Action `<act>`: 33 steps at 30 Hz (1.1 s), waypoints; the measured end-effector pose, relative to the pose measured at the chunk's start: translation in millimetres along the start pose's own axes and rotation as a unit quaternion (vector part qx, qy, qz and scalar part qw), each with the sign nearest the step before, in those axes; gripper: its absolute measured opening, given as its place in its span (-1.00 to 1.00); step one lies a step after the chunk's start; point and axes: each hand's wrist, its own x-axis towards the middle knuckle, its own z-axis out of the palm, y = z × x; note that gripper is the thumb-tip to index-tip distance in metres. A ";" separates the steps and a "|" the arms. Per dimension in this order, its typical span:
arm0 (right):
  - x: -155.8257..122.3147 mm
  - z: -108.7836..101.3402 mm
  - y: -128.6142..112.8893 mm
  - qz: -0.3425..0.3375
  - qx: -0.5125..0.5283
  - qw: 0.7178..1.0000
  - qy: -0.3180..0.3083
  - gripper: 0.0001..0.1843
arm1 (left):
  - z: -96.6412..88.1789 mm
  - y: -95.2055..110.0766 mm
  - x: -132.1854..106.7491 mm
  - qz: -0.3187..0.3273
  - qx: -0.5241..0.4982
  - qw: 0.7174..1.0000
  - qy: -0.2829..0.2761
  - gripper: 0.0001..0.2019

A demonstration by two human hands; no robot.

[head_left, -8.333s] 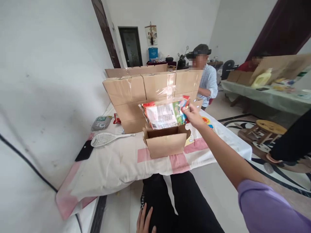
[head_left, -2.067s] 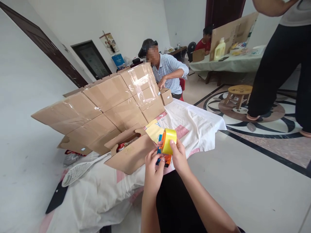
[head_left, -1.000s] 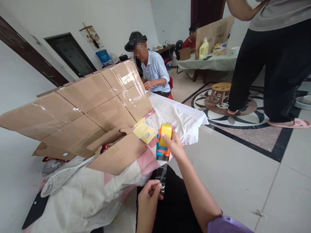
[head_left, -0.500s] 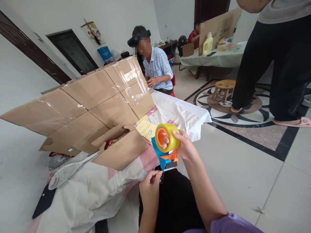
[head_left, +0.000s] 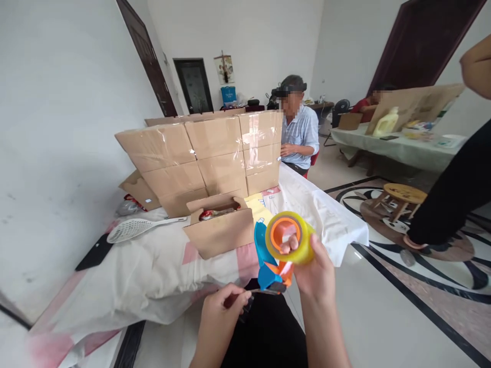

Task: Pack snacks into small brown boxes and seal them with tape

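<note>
My right hand (head_left: 312, 273) grips a blue and orange tape dispenser (head_left: 268, 258) with a yellow roll of clear tape (head_left: 289, 237), a finger poked into the roll's core. My left hand (head_left: 220, 314) pinches the free end of the tape just below the dispenser's cutter, over my black-clad lap. In front of me on the cloth-covered table (head_left: 153, 266) an open cardboard box (head_left: 220, 227) stands with a red packet inside and its flaps up.
Sealed cardboard boxes (head_left: 207, 153) are stacked behind the open box. A white plastic swatter (head_left: 132, 230) and a black phone (head_left: 94, 252) lie at the left. A seated person (head_left: 297, 133) works at the table's far end. Someone's legs (head_left: 448, 199) stand at the right beside a small wooden stool (head_left: 402, 197).
My head has turned back toward the table. The dispenser has dropped lower and closer to me, and my left hand has taken the tape end right under the cutter.
</note>
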 end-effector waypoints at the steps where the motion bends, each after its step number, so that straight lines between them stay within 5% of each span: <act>1: 3.8 1.3 6.2 0.003 -0.006 1.000 0.023 -0.65 | -1.9 -1.4 -1.8 -0.013 -0.006 1.000 -0.024 -0.69; 7: 13.9 2.0 38.4 -0.094 -0.184 0.972 0.111 -0.73 | -19.3 -2.3 -17.1 -0.083 -0.070 0.983 -0.147 -0.67; 13: 9.7 7.7 44.7 -0.093 -0.121 0.986 0.059 -0.73 | -27.4 -2.7 -19.3 -0.103 -0.039 0.986 -0.124 -0.65; 24: -0.1 6.8 32.4 -0.033 -0.061 0.997 0.042 -0.69 | 24.7 -34.3 -11.7 -0.051 0.019 0.998 0.037 -0.56; 33: 3.6 -8.5 15.6 0.078 -0.046 0.996 0.022 -0.70 | 47.8 -38.1 5.0 -0.004 0.044 0.996 0.074 -0.70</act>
